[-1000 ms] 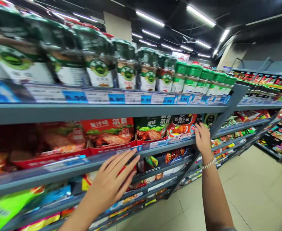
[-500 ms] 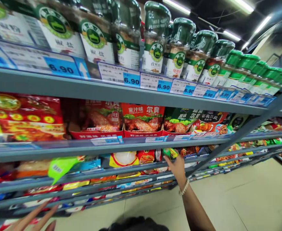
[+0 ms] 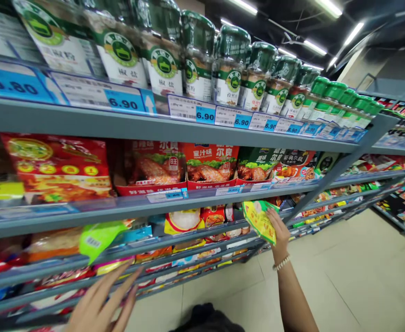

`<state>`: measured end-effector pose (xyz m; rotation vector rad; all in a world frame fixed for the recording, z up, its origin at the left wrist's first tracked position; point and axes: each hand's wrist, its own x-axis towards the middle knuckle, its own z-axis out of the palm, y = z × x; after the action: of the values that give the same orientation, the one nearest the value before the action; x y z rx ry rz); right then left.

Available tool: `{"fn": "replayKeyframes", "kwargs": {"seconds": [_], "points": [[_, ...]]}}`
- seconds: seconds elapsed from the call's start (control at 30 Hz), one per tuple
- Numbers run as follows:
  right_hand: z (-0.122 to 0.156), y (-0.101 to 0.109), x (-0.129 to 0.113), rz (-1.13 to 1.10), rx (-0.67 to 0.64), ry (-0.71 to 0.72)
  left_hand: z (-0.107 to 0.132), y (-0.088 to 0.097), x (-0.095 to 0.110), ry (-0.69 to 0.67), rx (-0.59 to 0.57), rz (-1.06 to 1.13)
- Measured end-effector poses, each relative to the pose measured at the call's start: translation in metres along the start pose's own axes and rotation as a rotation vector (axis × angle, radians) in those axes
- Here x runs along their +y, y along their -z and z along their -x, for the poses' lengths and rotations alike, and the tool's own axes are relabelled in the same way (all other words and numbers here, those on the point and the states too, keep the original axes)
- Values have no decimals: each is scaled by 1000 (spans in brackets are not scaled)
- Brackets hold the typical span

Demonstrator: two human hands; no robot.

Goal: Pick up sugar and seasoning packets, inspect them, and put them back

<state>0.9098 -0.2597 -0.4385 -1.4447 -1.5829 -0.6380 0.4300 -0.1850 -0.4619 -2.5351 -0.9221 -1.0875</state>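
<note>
A yellow-and-green food packet (image 3: 258,221) is gripped at its right edge by my right hand (image 3: 278,226), just in front of a lower shelf. The packet hangs tilted, its yellow printed side towards me. A beaded bracelet (image 3: 281,263) circles my right wrist. At the lower left, my left hand (image 3: 105,299) has its fingers stretched out and slightly spread, with nothing in them. It is nearest to the lower shelf rails. A bright green bag corner (image 3: 96,240) sticks out over a rail above it.
Green-lidded spice jars (image 3: 228,64) line the top shelf (image 3: 174,127) above price tags. Below stand a red packet (image 3: 60,166) and boxes of seasoning pouches (image 3: 211,166). A slanting metal post (image 3: 340,161) crosses the shelves at right. Pale floor tiles (image 3: 340,276) lie beyond.
My right hand has drawn the yellow-and-green packet out from the shelf towards me. My left hand has come further into view, upward and to the right. The view has shifted slightly.
</note>
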Motion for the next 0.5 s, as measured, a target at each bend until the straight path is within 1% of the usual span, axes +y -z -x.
{"fn": "replayKeyframes", "kwargs": {"seconds": [0.07, 0.13, 0.17, 0.2, 0.23, 0.27, 0.3, 0.33, 0.37, 0.4, 0.43, 0.5], "points": [[17, 21, -33, 28, 110, -16, -22, -4, 16, -83, -35, 23], [40, 38, -73, -38, 185, -143, -37, -11, 38, -110, -57, 109], [52, 43, -93, -97, 221, -284, -42, -16, 51, -86, -63, 182], [64, 45, -114, -161, 268, -490, -44, -21, 66, -54, -88, 278], [75, 45, -133, -244, 309, -724, -45, -28, 81, 7, -122, 395], [84, 42, -151, -358, 342, -953, -44, -35, 96, 86, -193, 532], [91, 38, -167, -496, 370, -1159, -43, -42, 111, 167, -294, 682], [96, 33, -180, -647, 387, -1326, -41, -48, 125, 252, -393, 834], [99, 29, -191, -792, 396, -1453, -39, -53, 137, 329, -489, 978], [100, 26, -200, -914, 398, -1541, -36, -57, 147, 408, -556, 1094], [100, 25, -206, -998, 396, -1599, -34, -60, 154, 484, -605, 1181], [99, 28, -213, -1069, 358, -1630, -29, -62, 161, 622, -675, 1284]]}}
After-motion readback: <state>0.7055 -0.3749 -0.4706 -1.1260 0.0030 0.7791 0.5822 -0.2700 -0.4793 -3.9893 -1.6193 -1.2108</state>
